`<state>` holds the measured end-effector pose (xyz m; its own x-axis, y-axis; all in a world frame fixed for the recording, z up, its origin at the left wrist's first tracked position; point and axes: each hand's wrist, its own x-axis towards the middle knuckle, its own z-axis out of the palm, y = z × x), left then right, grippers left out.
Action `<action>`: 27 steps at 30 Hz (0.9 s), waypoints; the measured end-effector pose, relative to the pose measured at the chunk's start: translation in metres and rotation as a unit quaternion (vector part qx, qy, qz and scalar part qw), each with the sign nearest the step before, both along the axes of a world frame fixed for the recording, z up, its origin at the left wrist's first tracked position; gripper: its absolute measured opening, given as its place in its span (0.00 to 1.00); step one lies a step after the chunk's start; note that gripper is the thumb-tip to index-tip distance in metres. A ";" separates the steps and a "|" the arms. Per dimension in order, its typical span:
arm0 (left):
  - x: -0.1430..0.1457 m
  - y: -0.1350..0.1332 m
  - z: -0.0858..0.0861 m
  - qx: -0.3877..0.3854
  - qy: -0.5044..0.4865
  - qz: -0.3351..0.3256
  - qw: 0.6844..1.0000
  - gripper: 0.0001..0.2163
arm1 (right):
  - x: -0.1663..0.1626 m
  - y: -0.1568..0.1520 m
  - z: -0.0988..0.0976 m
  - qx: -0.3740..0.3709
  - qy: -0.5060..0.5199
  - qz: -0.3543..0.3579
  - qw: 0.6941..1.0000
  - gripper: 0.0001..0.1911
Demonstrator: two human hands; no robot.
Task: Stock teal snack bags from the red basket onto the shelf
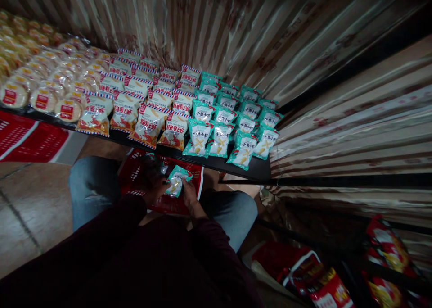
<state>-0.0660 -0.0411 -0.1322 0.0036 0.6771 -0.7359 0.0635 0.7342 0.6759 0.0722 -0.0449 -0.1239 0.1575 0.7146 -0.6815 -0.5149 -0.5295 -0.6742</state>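
Between my knees I hold a small teal and white snack bag in both hands, over a red shopping basket. My left hand grips the bag's left side. On its right side my right hand pinches the edge, thumb on the front. Just beyond, on a dark shelf, stand rows of matching teal bags. Left of those are several rows of white and orange snack bags with striped edges. What lies in the basket is dim and partly hidden by my hands.
Round wrapped crackers fill the shelf's left part. Pleated curtain-like sheeting rises behind it, with a dark bar at the right. Another red basket sits lower left. Red packages lie at lower right.
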 end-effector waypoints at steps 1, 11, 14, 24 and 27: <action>0.000 0.001 0.003 0.007 0.003 0.002 1.000 0.18 | -0.001 0.001 0.002 0.004 -0.004 -0.004 1.000 0.20; 0.015 -0.003 0.057 0.072 -0.037 -0.024 0.996 0.24 | 0.004 0.005 0.029 0.042 -0.078 -0.026 0.996 0.23; 0.021 -0.009 0.072 0.089 -0.053 -0.033 0.994 0.26 | 0.009 0.002 0.039 0.055 -0.138 -0.056 0.987 0.23; 0.032 -0.010 0.112 0.128 -0.102 0.003 0.986 0.27 | 0.025 0.001 0.085 0.110 -0.209 -0.007 0.972 0.25; 0.033 -0.008 0.121 0.139 -0.062 0.020 0.988 0.25 | 0.028 -0.007 0.100 0.109 -0.123 0.076 0.984 0.25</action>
<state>-0.0328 -0.0490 -0.0108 0.0522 0.8543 -0.5172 -0.0580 0.5196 0.8524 0.0999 -0.0524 -0.0238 0.1783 0.8676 -0.4641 -0.2489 -0.4166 -0.8744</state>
